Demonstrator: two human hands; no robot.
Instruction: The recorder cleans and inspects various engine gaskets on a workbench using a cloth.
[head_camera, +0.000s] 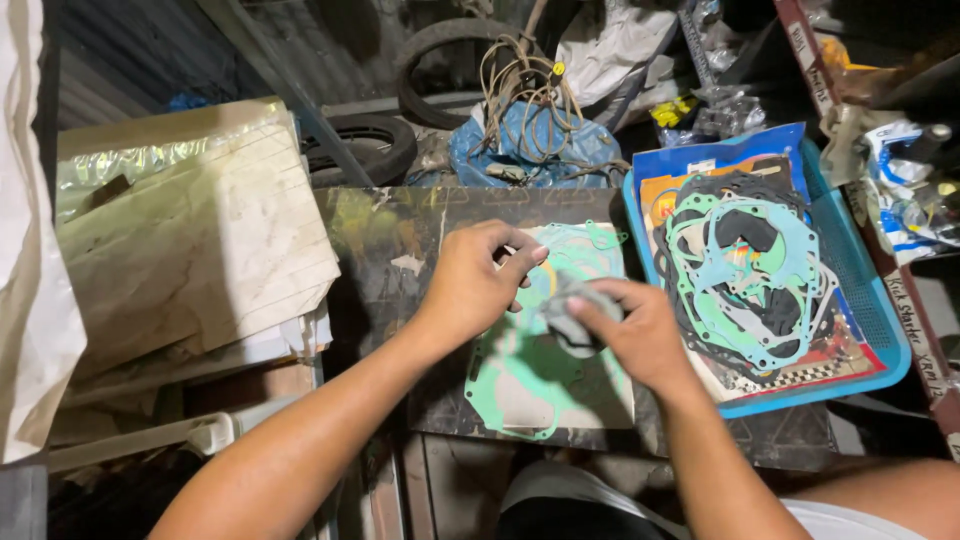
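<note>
A cluttered workshop corner sits behind the work: old tyres (372, 140) lean against a corrugated wall, a tangle of cord (525, 95) lies over a blue bag, and a stack of worn, stained cardboard (190, 235) fills the left side. In the middle, a dark, paint-scuffed board serves as the tabletop (390, 250), giving a flat spot amid the mess.

On that tabletop lies a sheet carrying green gaskets (520, 375), spread flat so each outline can be seen. Both hands meet just above it. The left hand (470, 285) curls inward, its fingertips pressed together in a pinching grip at the edge of a thin piece near the top of the sheet — exactly what it pinches is hard to make out. The right hand (640, 335) pinches a small grey gasket (572, 315) between thumb and fingers, lifted slightly off the green sheet, probably so the flimsy part does not bend or tear while it is sorted from the rest.

Just to the right, a blue plastic tray (865, 290) holds a blue card and a loose heap of more gaskets (740, 270) — teal, black and grey rings overlapping. The tray seems to keep the set together and within easy reach of the right hand. Packets and bagged parts crowd the shelf beyond.
</note>
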